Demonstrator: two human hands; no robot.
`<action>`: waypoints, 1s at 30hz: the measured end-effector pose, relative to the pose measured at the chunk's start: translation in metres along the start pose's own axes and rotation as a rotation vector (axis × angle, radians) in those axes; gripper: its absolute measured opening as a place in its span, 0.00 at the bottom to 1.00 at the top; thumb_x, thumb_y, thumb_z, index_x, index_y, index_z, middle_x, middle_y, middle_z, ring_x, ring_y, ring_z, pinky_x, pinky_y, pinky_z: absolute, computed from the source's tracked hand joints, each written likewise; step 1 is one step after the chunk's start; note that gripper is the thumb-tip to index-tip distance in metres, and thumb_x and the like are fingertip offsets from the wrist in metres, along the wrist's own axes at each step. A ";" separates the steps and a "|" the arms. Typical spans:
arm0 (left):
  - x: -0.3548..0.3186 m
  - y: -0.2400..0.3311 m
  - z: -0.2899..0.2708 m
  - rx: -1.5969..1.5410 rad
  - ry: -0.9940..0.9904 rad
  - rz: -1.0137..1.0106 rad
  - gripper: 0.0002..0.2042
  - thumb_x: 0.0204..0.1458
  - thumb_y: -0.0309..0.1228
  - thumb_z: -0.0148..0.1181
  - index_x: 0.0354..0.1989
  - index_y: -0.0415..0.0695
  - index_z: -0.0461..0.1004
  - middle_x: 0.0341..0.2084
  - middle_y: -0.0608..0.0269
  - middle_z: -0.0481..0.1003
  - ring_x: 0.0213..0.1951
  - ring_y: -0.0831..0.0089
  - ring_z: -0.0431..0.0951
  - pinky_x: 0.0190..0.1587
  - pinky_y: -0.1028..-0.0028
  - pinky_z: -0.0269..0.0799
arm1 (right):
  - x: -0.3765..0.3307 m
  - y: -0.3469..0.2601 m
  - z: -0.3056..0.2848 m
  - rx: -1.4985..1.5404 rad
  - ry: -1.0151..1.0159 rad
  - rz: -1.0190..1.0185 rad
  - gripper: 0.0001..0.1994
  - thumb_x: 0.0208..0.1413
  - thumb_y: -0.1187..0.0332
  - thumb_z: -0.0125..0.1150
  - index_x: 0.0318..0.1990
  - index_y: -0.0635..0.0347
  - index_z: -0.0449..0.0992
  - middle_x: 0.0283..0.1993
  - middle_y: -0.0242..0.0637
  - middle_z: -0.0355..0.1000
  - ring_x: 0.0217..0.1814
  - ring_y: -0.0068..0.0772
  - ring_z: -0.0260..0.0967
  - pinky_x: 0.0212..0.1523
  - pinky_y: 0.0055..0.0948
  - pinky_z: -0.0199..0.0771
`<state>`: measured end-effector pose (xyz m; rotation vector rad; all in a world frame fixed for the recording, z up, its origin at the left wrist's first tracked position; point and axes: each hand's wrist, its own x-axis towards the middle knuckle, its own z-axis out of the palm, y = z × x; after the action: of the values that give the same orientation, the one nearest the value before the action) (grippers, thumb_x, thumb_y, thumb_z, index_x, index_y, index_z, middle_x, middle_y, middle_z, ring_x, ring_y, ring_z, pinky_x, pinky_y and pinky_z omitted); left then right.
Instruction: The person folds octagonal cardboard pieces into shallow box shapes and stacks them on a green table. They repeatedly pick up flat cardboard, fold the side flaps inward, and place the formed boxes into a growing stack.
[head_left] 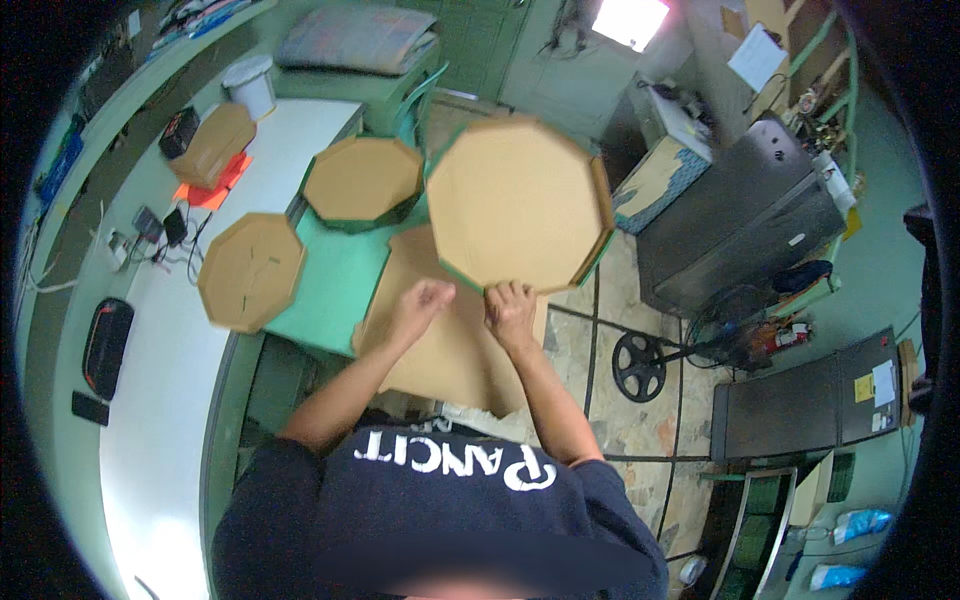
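Observation:
A large octagonal cardboard tray (pixel 520 200) with a low rim and green outer edges is held up in front of me. The fingers of my right hand (pixel 511 310) are wrapped over its near rim. Just left of that rim, my left hand (pixel 424 303) is closed, with its fingers curled together; whether anything is in them is hidden. Below both hands a flat brown cardboard sheet (pixel 440 370) lies partly over the green tabletop (pixel 325 270). Farther left are two smaller octagonal cardboard pieces: one with green sides (pixel 362 180), the other with small dark marks (pixel 250 270).
A long white counter (pixel 170 350) runs along the left, carrying a cardboard box (pixel 218 145), cables and a black speaker (pixel 107 348). At right stand a dark cabinet (pixel 740 230) and a black spoked wheel (pixel 638 366) on the tiled floor (pixel 625 440).

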<state>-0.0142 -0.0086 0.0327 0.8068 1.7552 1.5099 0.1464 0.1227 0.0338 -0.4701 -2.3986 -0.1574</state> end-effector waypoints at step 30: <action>0.051 -0.012 -0.056 0.222 0.110 -0.049 0.17 0.40 0.31 0.60 0.39 0.36 0.76 0.32 0.53 0.79 0.36 0.64 0.80 0.40 0.67 0.74 | 0.001 -0.011 -0.080 1.212 0.438 0.896 0.24 0.68 0.51 0.42 0.55 0.66 0.65 0.54 0.39 0.68 0.55 0.30 0.64 0.58 0.32 0.62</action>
<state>-0.0896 -0.0013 0.0215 0.7951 2.0357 1.3669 0.1899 0.0942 0.0952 -0.7174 -1.2936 1.3310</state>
